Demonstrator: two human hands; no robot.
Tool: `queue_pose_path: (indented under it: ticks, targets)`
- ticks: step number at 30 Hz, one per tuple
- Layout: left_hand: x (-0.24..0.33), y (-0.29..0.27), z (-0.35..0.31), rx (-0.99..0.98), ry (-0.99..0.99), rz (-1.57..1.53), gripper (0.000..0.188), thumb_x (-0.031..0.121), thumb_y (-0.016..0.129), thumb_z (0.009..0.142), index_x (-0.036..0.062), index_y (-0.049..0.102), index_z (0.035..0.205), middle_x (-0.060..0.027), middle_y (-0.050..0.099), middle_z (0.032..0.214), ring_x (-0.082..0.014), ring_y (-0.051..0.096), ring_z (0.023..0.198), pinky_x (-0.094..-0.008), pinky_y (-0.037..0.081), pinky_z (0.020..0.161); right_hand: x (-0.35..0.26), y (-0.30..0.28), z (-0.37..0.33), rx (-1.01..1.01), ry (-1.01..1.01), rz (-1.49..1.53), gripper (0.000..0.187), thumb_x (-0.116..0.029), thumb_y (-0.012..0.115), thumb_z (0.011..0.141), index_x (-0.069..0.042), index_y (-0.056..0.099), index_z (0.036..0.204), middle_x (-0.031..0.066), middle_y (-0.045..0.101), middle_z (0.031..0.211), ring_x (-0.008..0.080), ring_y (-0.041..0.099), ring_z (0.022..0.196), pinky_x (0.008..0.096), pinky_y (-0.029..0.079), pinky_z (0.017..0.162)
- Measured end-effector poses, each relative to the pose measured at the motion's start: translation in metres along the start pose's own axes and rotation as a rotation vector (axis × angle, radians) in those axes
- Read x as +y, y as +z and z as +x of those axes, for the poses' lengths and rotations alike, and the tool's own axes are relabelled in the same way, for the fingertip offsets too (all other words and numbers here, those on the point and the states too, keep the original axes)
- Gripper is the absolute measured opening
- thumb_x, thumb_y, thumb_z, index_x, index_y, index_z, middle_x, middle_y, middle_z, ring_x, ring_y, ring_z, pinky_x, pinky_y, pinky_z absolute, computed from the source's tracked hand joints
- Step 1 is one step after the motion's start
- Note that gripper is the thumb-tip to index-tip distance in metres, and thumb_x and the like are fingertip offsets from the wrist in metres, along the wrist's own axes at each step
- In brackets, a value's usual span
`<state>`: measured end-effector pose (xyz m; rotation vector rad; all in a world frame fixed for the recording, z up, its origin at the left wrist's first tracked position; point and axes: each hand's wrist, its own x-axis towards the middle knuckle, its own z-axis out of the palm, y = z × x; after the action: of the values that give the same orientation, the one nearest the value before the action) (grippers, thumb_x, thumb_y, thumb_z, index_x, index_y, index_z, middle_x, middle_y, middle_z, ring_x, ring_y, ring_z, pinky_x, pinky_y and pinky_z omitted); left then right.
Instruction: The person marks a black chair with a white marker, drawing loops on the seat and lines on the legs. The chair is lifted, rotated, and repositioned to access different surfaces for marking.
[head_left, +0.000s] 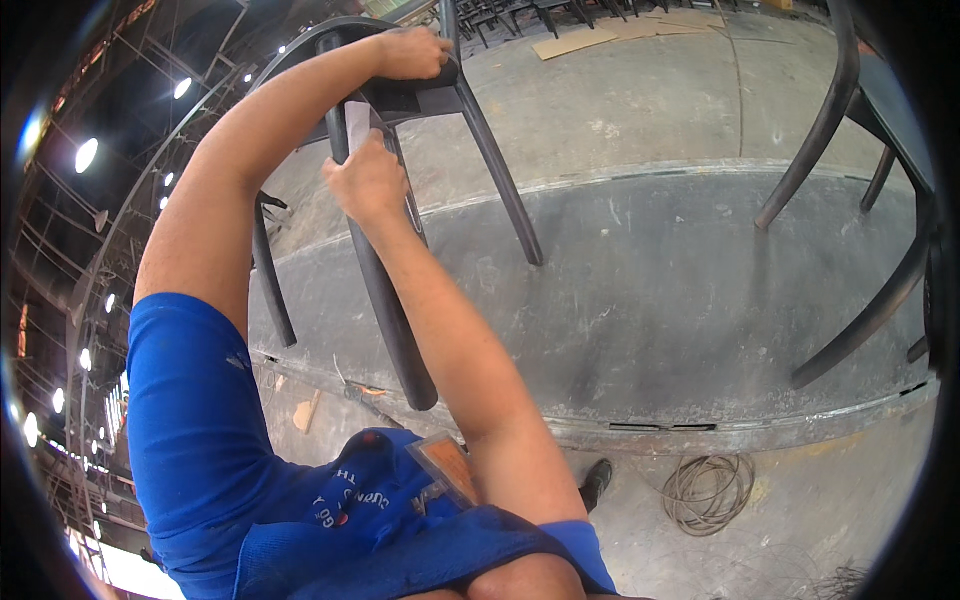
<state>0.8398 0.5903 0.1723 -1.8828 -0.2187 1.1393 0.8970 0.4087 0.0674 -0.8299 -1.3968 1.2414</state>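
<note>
A dark wooden chair (392, 315) stands in front of me, its legs on the dark grey surface. My left hand (415, 53) reaches over its top, fingers closed on the frame at the seat's far side. Lower down, my right hand (370, 182) is closed round a folded whitish sheet (358, 122). That sheet lies along the upper part of the nearest leg, and its kind is unclear. Part of the seat is hidden behind my left forearm.
Another dark chair (830, 130) stands at the right. A coil of cable (708, 494) lies on the floor, close to a dark shoe (597, 478). Flat cardboard (577, 42) and many chairs are farther back. The grey surface has a raised metal edge (660, 427).
</note>
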Motion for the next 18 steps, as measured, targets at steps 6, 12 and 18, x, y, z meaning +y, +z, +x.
queue_pose_path:
  ticks: [6,12,18]
  targets:
    - [0.012,0.006,-0.008,-0.182,-0.036,0.258,0.011,0.018,0.061,0.07,0.0135,0.069,0.063,0.0021,0.065,0.077,-0.0175,0.051,0.1,-0.0313,0.045,0.076,-0.001,0.002,-0.001,-0.005,-0.012,0.004,0.052,-0.026,0.069,0.075,0.006,0.045,0.108,0.0278,0.063,0.092,0.0409,0.062,0.091,0.0459,0.047,0.086]
    - [0.024,-0.023,-0.029,-0.189,-0.18,0.303,0.01,0.022,0.062,0.069,0.0186,0.07,0.065,0.0061,0.065,0.072,-0.0172,0.051,0.097,-0.0307,0.038,0.085,-0.001,0.004,-0.005,-0.022,0.033,0.008,0.055,-0.029,0.068,0.072,0.005,0.048,0.11,0.0263,0.062,0.099,0.0383,0.061,0.096,0.0433,0.046,0.087]
    - [0.03,-0.067,-0.059,-0.136,-0.304,0.317,0.009,0.021,0.062,0.068,0.0183,0.07,0.064,0.0056,0.065,0.072,-0.0158,0.05,0.095,-0.0317,0.037,0.087,0.001,0.006,-0.018,-0.026,0.018,0.002,0.055,-0.029,0.068,0.071,0.005,0.05,0.11,0.0256,0.064,0.096,0.0384,0.062,0.094,0.0433,0.047,0.086]
